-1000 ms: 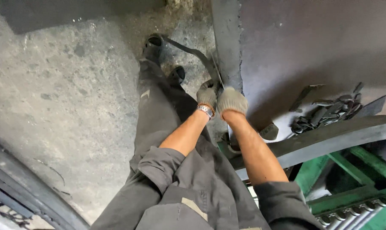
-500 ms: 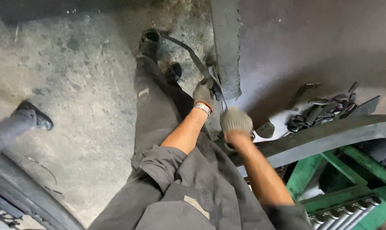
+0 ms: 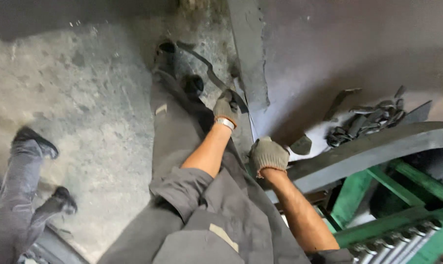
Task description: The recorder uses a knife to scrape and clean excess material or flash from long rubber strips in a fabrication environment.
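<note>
Both my hands wear grey knit gloves. My left hand grips a long, thin, dark metal strip that runs from the hand up toward my far shoe. My right hand is curled into a fist lower down, close to the near end of a wide curved steel bar; whether it holds anything is hidden. My grey trousers and dark shoes lie below the strip.
A flat upright steel plate stands beside the strip. Several small metal pieces lie piled on the right. A green metal frame sits under the curved bar. Another person's legs cross the concrete floor at left.
My right hand has come away from my left hand and dropped toward the curved bar. Another person's legs have walked in from the left.
</note>
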